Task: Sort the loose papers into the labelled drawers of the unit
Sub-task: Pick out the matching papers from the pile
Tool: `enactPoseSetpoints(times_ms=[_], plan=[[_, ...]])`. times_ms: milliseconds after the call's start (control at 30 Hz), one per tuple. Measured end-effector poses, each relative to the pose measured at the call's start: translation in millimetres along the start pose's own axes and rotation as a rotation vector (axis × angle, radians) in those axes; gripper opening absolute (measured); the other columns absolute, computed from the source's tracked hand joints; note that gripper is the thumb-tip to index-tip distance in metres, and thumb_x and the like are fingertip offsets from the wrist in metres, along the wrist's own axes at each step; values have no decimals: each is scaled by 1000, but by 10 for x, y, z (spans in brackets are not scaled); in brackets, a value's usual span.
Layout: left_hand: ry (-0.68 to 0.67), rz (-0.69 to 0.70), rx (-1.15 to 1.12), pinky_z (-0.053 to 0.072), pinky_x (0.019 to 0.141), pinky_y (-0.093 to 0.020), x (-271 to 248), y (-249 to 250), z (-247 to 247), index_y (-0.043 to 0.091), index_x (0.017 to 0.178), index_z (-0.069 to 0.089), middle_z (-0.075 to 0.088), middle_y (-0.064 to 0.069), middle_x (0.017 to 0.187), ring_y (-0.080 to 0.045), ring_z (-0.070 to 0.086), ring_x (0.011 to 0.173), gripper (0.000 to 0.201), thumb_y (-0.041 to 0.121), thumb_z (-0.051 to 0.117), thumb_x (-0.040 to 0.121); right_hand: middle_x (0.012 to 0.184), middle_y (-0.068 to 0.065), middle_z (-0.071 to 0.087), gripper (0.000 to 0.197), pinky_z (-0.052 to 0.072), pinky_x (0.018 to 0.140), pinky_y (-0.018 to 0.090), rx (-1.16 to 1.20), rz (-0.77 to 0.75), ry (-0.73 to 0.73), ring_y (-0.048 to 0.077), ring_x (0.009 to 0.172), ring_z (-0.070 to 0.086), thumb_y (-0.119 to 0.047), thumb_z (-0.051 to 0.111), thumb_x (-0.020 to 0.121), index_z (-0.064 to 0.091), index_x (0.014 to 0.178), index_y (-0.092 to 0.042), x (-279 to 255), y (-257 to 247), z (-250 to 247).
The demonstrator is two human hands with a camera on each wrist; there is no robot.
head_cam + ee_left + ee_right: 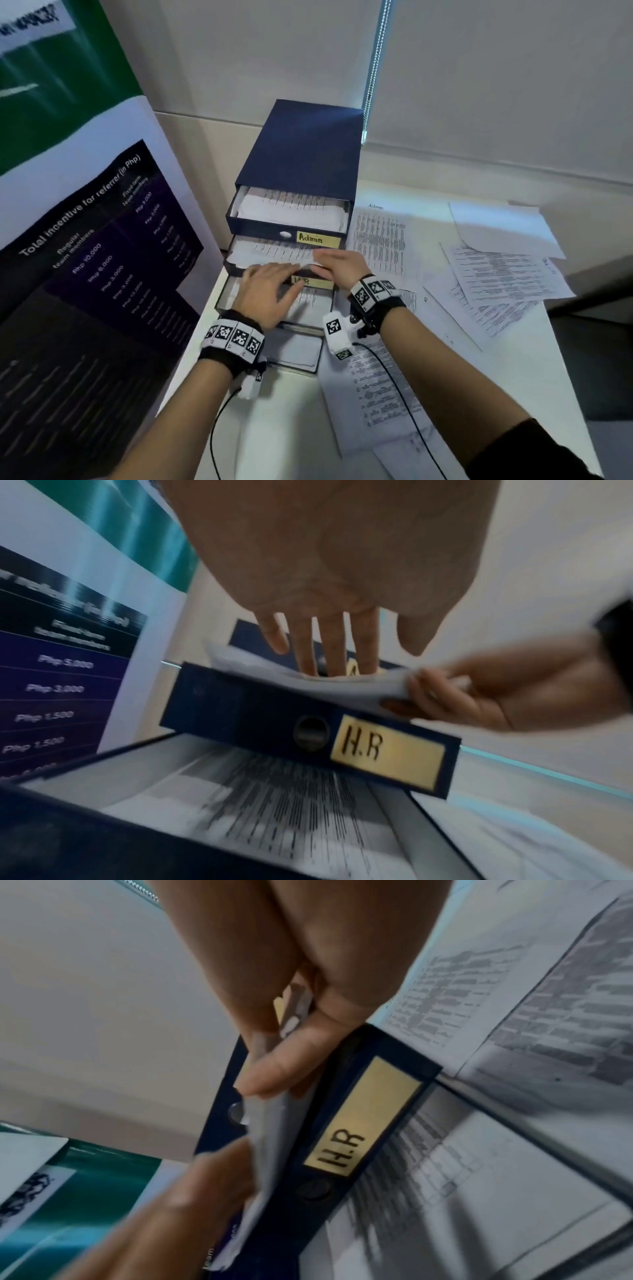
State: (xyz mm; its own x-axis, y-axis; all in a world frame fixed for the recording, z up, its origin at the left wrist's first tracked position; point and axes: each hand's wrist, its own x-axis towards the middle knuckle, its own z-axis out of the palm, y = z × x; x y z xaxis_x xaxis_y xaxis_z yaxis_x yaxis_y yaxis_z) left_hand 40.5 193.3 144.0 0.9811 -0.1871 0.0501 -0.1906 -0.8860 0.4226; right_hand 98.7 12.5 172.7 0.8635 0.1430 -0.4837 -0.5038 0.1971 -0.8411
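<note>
The navy drawer unit [305, 147] stands at the back of the white table with its drawers pulled out in steps. The top drawer's label reads "Admin" [318, 238], the second "H.R" [387, 753] [363, 1115]. A white sheet [274, 255] [342, 685] lies over the papers in the H.R drawer. My left hand [270, 291] [325, 642] rests flat on it with straight fingers. My right hand [339, 263] [291, 1042] pinches the sheet's right front edge between thumb and fingers. The third drawer [274, 804] holds printed pages.
Several loose printed sheets [496, 274] lie spread over the table to the right of the unit, one headed "Admin" [380, 240], another near the front [376, 394]. A tall poster board [102, 257] stands close on the left. A blind chain [373, 68] hangs behind the unit.
</note>
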Motion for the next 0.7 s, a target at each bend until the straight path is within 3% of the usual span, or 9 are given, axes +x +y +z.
enactPoseSetpoints(times_ms=[100, 200, 267, 300, 367, 433, 500, 600, 700], plan=[[-84, -69, 116, 18, 116, -44, 124, -18, 103, 32, 140, 54, 55, 5, 144, -19, 44, 137, 81, 70, 5, 88, 111, 21, 69, 25, 57, 88, 26, 68, 35, -102, 25, 102, 70, 1, 62, 91, 65, 115, 6, -15, 32, -116], [-121, -113, 167, 29, 108, -45, 312, -27, 76, 26, 105, 70, 71, 0, 112, -20, 61, 103, 86, 69, -2, 88, 107, 23, 71, 22, 58, 86, 31, 133, 18, -71, 27, 98, 71, -4, 61, 92, 65, 113, 3, -64, 78, -554], [-176, -167, 189, 33, 102, -44, 448, 6, 36, 22, 86, 67, 70, -2, 97, -21, 63, 90, 83, 69, -1, 90, 102, 23, 71, 20, 61, 79, 32, 99, -14, 97, 26, 86, 71, -6, 63, 92, 67, 109, 3, -109, 178, -1012], [-214, -191, 213, 33, 102, -44, 501, 40, 7, 20, 85, 67, 70, -3, 95, -23, 64, 91, 79, 67, 4, 94, 102, 24, 71, 20, 60, 80, 35, -21, -23, 206, 26, 83, 70, -9, 66, 90, 68, 107, 1, -133, 269, -1279], [-236, -191, 272, 37, 98, -40, 586, 172, -51, 21, 86, 68, 69, -3, 88, -25, 65, 93, 62, 58, 21, 102, 112, 19, 70, 28, 56, 91, 38, -530, 58, 406, 28, 93, 69, -22, 75, 85, 69, 109, -9, -160, 504, -1868], [-156, -75, 164, 48, 82, -34, 628, 382, -94, 20, 78, 68, 67, 0, 75, -23, 66, 81, 52, 53, 36, 101, 131, 16, 58, 66, 49, 98, 38, -1007, 297, 475, 31, 114, 60, -44, 81, 74, 58, 128, -13, -219, 773, -2341], [-28, 136, -127, 50, 71, -31, 613, 680, -107, 18, 70, 69, 67, 4, 69, -16, 63, 69, 48, 48, 46, 99, 140, 17, 41, 102, 46, 102, 45, -1229, 474, 475, 37, 125, 49, -63, 82, 60, 42, 140, -15, -299, 1022, -2619], [37, 428, -257, 47, 79, -27, 634, 1113, 14, 21, 73, 71, 68, 11, 82, -6, 60, 77, 40, 43, 50, 99, 137, 13, 36, 114, 47, 99, 50, -1283, 429, 516, 36, 125, 43, -66, 87, 47, 39, 139, -19, -412, 1209, -2747], [-160, 417, -302, 51, 75, -28, 675, 1307, 451, 21, 76, 69, 66, 9, 81, -6, 61, 75, 41, 48, 48, 98, 134, 12, 45, 107, 49, 99, 44, -1111, 355, 521, 32, 120, 50, -48, 94, 48, 41, 136, -19, -397, 1267, -2784]])
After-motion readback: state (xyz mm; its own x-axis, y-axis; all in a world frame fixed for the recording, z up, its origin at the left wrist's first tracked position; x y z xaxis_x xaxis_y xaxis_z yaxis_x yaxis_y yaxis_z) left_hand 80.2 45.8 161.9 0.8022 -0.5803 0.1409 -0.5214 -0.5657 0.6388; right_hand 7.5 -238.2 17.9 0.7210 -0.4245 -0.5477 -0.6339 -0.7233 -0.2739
